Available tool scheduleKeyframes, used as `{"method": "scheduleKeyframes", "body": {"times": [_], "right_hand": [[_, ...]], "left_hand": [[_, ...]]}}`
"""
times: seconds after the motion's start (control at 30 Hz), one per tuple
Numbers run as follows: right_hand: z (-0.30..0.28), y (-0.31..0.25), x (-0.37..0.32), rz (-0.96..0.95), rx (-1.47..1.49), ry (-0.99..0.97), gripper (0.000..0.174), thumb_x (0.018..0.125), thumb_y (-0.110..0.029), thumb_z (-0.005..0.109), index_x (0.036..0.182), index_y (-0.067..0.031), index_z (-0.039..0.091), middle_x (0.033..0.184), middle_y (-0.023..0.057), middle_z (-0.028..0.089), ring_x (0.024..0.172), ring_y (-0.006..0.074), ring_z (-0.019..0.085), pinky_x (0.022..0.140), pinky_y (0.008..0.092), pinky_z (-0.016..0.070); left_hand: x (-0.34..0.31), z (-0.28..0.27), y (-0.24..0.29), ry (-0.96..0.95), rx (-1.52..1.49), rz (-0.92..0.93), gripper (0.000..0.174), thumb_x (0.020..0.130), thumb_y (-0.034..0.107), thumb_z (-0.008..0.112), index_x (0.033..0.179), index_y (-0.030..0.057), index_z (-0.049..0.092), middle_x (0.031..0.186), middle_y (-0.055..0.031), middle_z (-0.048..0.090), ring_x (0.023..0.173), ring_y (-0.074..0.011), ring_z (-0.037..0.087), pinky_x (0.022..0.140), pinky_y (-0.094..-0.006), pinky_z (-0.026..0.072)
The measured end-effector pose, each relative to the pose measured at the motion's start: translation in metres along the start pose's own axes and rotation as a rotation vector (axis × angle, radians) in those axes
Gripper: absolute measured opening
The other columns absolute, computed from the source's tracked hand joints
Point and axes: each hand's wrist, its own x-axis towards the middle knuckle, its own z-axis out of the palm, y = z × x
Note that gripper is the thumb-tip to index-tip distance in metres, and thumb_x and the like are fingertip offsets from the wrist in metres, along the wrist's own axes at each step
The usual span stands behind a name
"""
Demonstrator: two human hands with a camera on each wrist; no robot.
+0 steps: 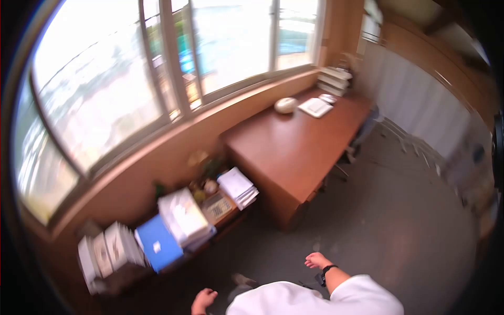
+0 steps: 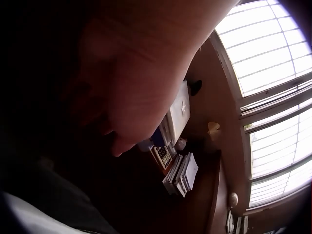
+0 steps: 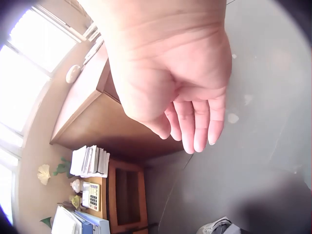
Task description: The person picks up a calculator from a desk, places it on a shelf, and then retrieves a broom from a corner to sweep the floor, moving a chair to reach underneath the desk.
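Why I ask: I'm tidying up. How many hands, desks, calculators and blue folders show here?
Hands: 2 (left hand, right hand)
Desk: 1
Calculator: 1
Blue folder: 1
Total: 5

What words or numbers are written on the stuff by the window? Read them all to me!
No text in these pictures can be read.
blue folder: it has a small white label, too blurred to read.
calculator: its keys are too small to read.
stack of papers: any print is too blurred to read.
white thing on the desk: too blurred to read.
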Motion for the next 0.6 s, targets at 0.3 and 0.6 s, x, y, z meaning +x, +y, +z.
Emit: {"method": "scheduleKeyframes", "body": {"times": [0.3, 0.6], "right_hand": [[-0.082, 0.163, 0.026, 0.119, -0.255, -0.204, 0.021, 0.092, -0.017, 0.053, 0.105, -0.0003, 0.059, 0.093, 0.0162, 0.068, 0.075, 0.0255, 0.068, 0.064, 0.0379, 0.0569], [-0.082, 0.205, -0.018, 0.126, -0.517, -0.381, 0.021, 0.090, -0.021, 0.054, 0.096, -0.0039, 0.065, 0.087, 0.0101, 0.067, 0.075, 0.0275, 0.063, 0.071, 0.0419, 0.0508]], "left_hand": [[-0.220, 0.120, -0.006, 0.105, -0.109, -0.226, 0.053, 0.086, 0.044, 0.060, 0.123, 0.0053, 0.058, 0.115, -0.0181, 0.064, 0.110, -0.0316, 0.060, 0.093, -0.0382, 0.0475], [-0.393, 0.274, -0.118, 0.238, -0.560, -0.645, 0.049, 0.087, 0.046, 0.059, 0.117, 0.0066, 0.061, 0.108, -0.0114, 0.065, 0.096, -0.0246, 0.062, 0.081, -0.0373, 0.0496]]}}
